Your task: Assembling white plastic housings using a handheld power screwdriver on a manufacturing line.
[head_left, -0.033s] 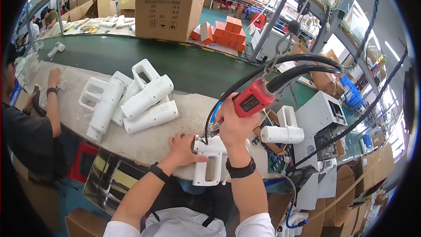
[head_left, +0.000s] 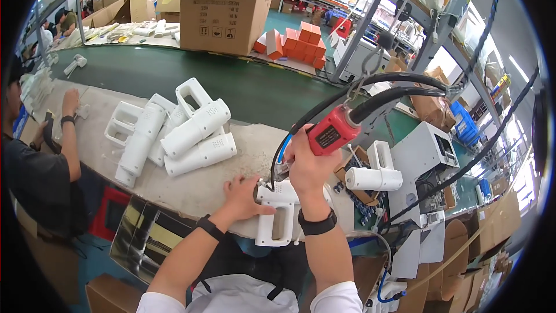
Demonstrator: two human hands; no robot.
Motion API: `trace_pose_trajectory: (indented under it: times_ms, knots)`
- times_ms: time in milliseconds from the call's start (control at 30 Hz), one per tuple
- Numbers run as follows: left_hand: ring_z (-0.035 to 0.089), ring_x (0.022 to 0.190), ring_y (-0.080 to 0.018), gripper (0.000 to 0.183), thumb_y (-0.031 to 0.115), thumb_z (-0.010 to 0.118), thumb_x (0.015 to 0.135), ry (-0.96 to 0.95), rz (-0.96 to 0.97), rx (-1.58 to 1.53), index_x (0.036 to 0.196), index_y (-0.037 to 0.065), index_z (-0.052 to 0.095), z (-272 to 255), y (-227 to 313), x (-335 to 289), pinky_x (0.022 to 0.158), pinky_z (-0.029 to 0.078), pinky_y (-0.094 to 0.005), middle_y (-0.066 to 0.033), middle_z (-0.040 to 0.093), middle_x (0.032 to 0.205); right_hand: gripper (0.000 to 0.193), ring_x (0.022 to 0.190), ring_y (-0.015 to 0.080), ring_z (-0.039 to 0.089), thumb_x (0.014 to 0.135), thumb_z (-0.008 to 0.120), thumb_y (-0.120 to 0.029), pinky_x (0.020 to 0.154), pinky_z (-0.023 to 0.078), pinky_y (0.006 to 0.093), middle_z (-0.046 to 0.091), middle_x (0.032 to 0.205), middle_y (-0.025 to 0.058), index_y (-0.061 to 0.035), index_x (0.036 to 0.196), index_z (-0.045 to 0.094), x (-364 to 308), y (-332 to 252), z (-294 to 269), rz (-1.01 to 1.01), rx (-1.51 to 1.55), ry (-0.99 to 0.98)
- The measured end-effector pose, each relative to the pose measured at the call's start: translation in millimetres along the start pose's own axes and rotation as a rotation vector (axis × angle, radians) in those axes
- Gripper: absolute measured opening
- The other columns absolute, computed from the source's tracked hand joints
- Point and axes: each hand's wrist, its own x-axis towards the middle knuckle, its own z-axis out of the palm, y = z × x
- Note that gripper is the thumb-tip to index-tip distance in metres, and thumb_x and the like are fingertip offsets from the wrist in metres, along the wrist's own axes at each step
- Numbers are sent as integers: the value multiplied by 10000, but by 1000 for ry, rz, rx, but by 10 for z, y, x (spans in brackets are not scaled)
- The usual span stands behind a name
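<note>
My right hand [head_left: 308, 165] is wrapped round a red power screwdriver [head_left: 335, 132], tilted with its lower end pointing down at a white plastic appliance housing [head_left: 266, 233]. The tool's tip is partly hidden by my hand and the black cable. The housing has a loop handle turned toward me and lies at the bench's front edge. My left hand [head_left: 238, 198] grips it from the left, thumb across the handle and the other fingers spread beside the body. Several similar white housings [head_left: 197, 130] are piled further left. Another white housing [head_left: 373, 178] lies to the right, beyond my right wrist.
Black hoses [head_left: 399, 81] and a hook hold the tool from above. A small carton of dark parts [head_left: 360, 194] sits under the right housing. Behind the bench runs a green conveyor belt [head_left: 139, 69] with a large cardboard box [head_left: 226, 8]. A co-worker's arm [head_left: 69, 145] is at the left.
</note>
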Motion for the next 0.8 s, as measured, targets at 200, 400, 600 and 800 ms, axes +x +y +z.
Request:
trace_pose_trajectory:
  times_ms: [200,400,600,800]
  knots:
    - [243,1353,-359,1140,676,784,495,-81,-48,-29,1393,76,419,-44,21,21,1095,95,-498,-273,415,1342,47,431,95,488,854,591,-31,409,370,234,521,554,22,9,863,567,25,157,24,14,-37,-12]
    - [259,1339,-362,1081,621,809,507,-24,-44,-60,1371,78,452,-63,45,1,1087,97,-499,-248,474,1296,58,453,91,502,848,590,-38,428,384,226,540,569,25,16,861,572,43,445,61,36,-59,-5]
    - [296,1313,-361,999,563,825,533,20,-11,-90,1346,94,483,-57,119,-21,1075,111,-506,-227,509,1264,49,472,84,512,847,596,-34,441,394,225,560,593,30,3,853,565,-19,554,5,2,-166,-39]
    - [333,1287,-345,1026,588,809,545,107,-111,-163,1376,111,442,18,131,43,1067,112,-530,-218,515,1250,47,450,95,498,838,570,5,439,393,223,553,583,40,7,875,540,-61,-245,10,-24,-3,19]
